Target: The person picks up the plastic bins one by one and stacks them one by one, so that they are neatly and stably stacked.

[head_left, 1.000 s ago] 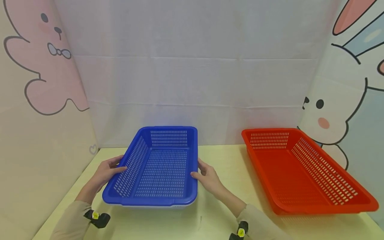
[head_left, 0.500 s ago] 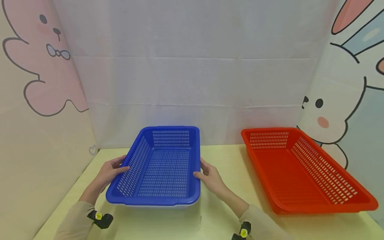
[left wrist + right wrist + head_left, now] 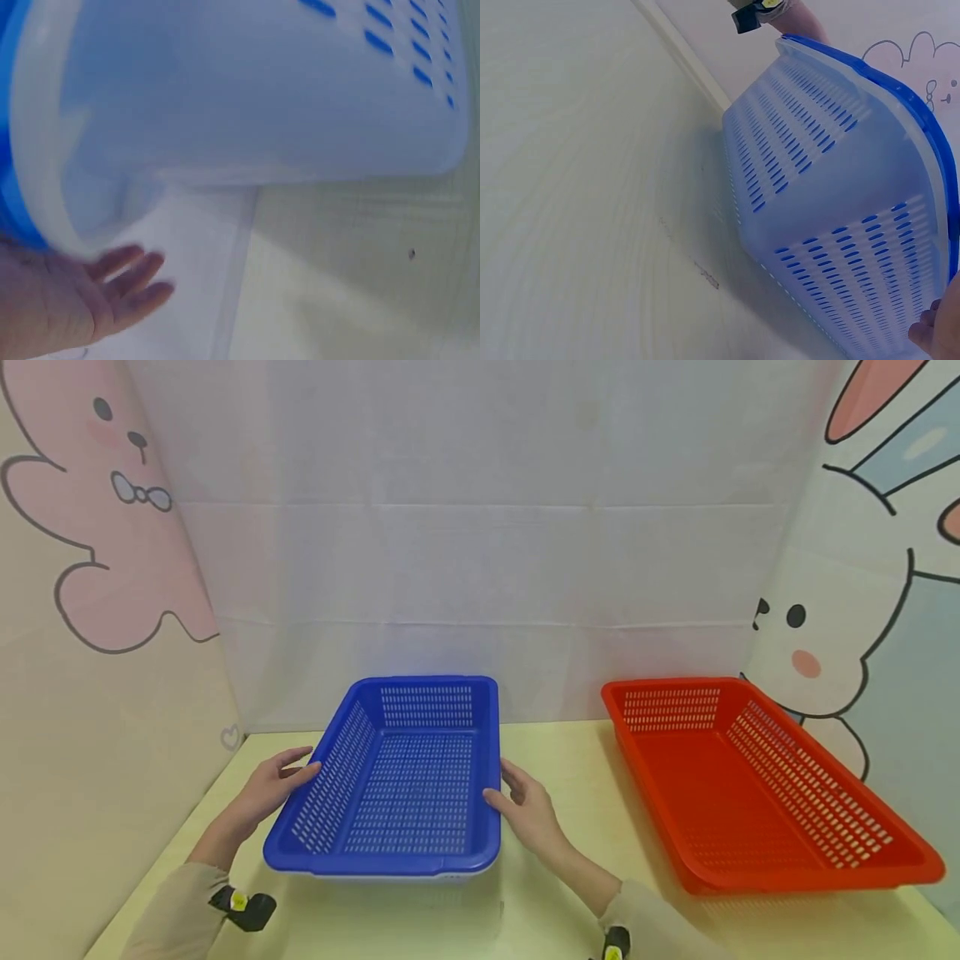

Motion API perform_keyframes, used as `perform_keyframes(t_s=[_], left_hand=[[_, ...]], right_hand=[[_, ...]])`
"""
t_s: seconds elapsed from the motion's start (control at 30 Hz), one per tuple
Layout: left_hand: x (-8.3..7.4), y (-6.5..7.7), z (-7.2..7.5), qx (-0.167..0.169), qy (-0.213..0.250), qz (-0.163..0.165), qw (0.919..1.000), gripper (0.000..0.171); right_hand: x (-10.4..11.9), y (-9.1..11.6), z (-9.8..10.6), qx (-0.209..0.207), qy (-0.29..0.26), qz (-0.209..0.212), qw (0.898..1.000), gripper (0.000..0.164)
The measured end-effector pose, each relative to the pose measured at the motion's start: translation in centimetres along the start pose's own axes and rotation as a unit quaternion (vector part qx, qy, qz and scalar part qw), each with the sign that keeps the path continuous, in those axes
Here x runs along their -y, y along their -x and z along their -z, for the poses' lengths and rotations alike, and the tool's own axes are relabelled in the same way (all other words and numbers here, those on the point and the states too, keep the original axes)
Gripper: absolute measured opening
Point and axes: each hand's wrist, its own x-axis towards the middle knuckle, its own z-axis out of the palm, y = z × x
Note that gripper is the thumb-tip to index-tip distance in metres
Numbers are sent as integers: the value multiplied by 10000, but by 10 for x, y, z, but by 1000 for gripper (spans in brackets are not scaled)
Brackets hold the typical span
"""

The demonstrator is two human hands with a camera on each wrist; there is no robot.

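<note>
A blue plastic basket [image 3: 382, 863] sits nested in a pale, whitish basket [image 3: 877, 172] of like shape, left of the table's middle. Both wrist views show the pale basket's slotted outer walls beneath the blue rim. My left hand [image 3: 266, 790] is at the left rim, thumb tip at the edge and fingers loosely spread; in the left wrist view those fingers [image 3: 135, 283] extend beside the pale rim. On the right side my right hand [image 3: 531, 812] holds the rim, thumb on top and fingers bent below it [image 3: 930, 322].
A larger red plastic basket [image 3: 810, 883] stands at the right of the pale wooden table [image 3: 555, 910]. A white cloth wall [image 3: 480, 560] closes off the back. Side panels with cartoon animals flank the table on left and right.
The nested baskets shifted slightly right, then stayed put. My left thumb has slid up the rim and those fingers have loosened. The right hand keeps its place on the rim.
</note>
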Motion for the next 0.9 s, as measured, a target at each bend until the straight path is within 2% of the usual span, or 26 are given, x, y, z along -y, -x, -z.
perform_keyframes(t_s=[0.2,0.4,0.5,0.63,0.77,0.9], left_hand=[[-40,3,-10,-712,-115,40,9974,66],[-86,7,-35,-1143,-389,-259,9923,50],[-106,7,-53,-1195,-413,-574,9903,45],[-127,5,-79,-1148,-235,-926,9888,42],[-142,3,-103,-1045,72,-1185,9874,40],[-155,0,-119,-1045,406,-1370,9842,40]], right_hand=[[-3,7,1,-358,380,285,9982,49],[3,12,11,-217,787,140,9966,48],[10,16,20,-110,1110,232,9935,43],[19,22,30,19,1255,355,9915,36],[25,25,39,52,1312,327,9908,34],[28,27,49,-19,1440,408,9887,33]])
